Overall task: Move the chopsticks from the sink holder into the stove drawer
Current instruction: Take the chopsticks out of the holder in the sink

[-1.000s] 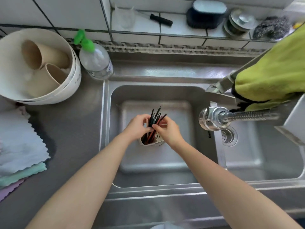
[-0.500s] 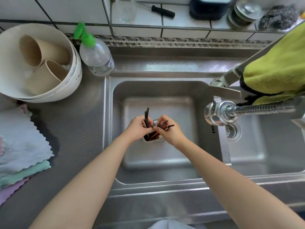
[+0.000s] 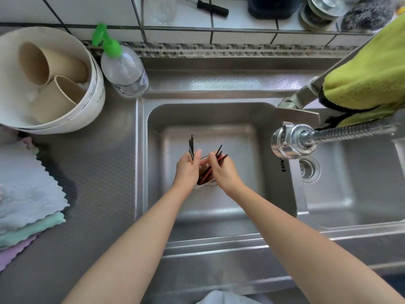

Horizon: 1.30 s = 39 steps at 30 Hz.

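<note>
A small pale holder [image 3: 205, 161] stands on the floor of the left sink basin [image 3: 236, 137] with dark and reddish chopsticks [image 3: 206, 174] leaning in it. My left hand [image 3: 187, 168] grips a few dark chopsticks [image 3: 191, 143] whose tips stick up past my fingers. My right hand [image 3: 222, 170] closes around another bundle of chopsticks [image 3: 220, 152] fanning up to the right. Both hands press in on either side of the holder, hiding most of it. No stove drawer is in view.
A chrome spray faucet [image 3: 289, 141] juts over the basin's right edge, with a yellow-green cloth [image 3: 368, 77] draped above it. A second basin with a drain [image 3: 306, 168] lies right. A bowl holding cups [image 3: 43, 84], a green-capped bottle [image 3: 123, 71] and stacked cloths [image 3: 26, 194] sit on the left counter.
The single bundle of chopsticks has been split: my left hand has drawn a few dark ones upright to the left, my right hand has gathered the others to the right.
</note>
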{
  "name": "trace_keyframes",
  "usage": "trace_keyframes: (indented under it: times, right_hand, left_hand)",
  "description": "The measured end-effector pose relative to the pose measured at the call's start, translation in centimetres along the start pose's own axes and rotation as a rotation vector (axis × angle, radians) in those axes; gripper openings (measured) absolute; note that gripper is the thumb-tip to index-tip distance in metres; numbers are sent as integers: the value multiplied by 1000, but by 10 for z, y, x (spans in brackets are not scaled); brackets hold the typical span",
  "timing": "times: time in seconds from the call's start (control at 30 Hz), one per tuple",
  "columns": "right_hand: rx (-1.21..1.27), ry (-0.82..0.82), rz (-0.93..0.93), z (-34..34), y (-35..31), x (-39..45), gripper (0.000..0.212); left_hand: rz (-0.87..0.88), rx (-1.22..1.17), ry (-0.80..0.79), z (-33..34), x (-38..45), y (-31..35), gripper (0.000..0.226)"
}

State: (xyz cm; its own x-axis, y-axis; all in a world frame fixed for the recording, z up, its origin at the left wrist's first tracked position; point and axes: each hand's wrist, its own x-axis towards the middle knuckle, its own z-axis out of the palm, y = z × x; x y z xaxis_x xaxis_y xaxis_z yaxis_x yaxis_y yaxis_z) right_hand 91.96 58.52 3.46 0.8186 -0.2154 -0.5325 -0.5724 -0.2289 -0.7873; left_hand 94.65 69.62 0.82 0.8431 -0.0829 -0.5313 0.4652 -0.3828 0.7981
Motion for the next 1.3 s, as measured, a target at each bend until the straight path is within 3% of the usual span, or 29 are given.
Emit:
trace_keyframes:
  times: [0.13, 0.43, 0.73, 1.3]
  right_hand:
    - [-15, 55, -48, -9, -15, -11, 51]
    - [73, 124, -287, -28, -52, -59, 44]
    - [134, 164, -300, -52, -65, -102, 43]
    - [469, 453, -299, -142, -1, -209, 44]
  left_hand:
    - [37, -76, 72, -4, -7, 19, 48]
    - [272, -235, 106, -33, -45, 76, 54]
    - [327, -225, 118, -37, -83, 98, 50]
    - [343, -235, -33, 68, -180, 104, 46]
